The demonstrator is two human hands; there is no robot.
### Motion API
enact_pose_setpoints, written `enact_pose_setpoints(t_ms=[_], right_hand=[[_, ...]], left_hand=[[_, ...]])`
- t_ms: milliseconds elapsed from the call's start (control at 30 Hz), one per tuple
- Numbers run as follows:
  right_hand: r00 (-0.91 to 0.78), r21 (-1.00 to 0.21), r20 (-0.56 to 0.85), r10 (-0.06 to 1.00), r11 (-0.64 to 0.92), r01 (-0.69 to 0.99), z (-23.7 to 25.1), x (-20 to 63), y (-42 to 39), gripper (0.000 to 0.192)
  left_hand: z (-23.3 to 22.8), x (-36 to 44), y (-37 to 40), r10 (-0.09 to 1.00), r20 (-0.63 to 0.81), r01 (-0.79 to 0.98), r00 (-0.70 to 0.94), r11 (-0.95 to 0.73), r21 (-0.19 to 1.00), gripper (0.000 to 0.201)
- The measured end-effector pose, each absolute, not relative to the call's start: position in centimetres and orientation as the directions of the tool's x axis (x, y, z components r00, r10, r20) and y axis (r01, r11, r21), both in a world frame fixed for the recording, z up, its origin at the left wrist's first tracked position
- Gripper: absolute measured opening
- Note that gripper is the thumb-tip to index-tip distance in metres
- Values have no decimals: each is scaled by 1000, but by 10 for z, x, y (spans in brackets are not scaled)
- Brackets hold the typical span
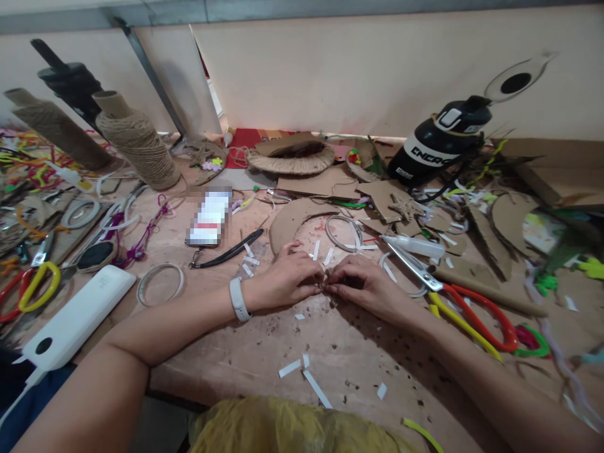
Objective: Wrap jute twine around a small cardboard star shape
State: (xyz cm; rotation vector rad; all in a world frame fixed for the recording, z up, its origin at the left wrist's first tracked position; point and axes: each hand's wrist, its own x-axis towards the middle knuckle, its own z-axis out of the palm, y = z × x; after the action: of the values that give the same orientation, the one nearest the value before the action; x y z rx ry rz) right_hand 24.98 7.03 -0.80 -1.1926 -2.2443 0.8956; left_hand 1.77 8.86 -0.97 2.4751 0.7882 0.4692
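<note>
Over the middle of the table, my left hand (299, 277) and my right hand (356, 283) meet fingertip to fingertip. Both are closed in a pinch on a small brown scrap (325, 283), too small and too covered by fingers to name. Brown crumbs lie scattered on the tabletop (264, 352) below it. Just beyond my hands is a curved cardboard piece (287, 223), partly behind my left hand. A roll of tape (343, 233) and narrow white paper strips (316, 250) lie close by.
Red-and-yellow-handled scissors (425, 277) lie to the right, near a black bottle (436, 145) and cardboard offcuts. On the left are a phone (210, 217), a white power bank (80, 318), twine spools (134, 141) and other scissors (35, 277). A twine-wrapped ring (290, 163) sits by the wall.
</note>
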Motion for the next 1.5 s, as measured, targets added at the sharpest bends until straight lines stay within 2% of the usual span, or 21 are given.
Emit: enact_pose_setpoints(t_ms=[367, 600, 933, 1167, 1500], right_hand=[[-516, -724, 35, 856, 378, 577, -7, 247, 71, 15], [-527, -694, 36, 849, 401, 598, -11, 248, 72, 14], [-577, -748, 36, 816, 405, 526, -5, 252, 76, 17], [-594, -582, 89, 799, 526, 620, -1, 252, 69, 10], [-621, -628, 62, 781, 514, 584, -3, 255, 72, 12]], left_hand=[[-9, 20, 91, 622, 139, 441, 771, -678, 588, 10], [-9, 18, 93, 653, 93, 420, 752, -583, 695, 8], [-11, 20, 95, 658, 69, 438, 750, -571, 694, 8], [-10, 21, 95, 664, 59, 454, 745, -570, 684, 8], [-5, 20, 96, 633, 42, 438, 773, -582, 685, 7]])
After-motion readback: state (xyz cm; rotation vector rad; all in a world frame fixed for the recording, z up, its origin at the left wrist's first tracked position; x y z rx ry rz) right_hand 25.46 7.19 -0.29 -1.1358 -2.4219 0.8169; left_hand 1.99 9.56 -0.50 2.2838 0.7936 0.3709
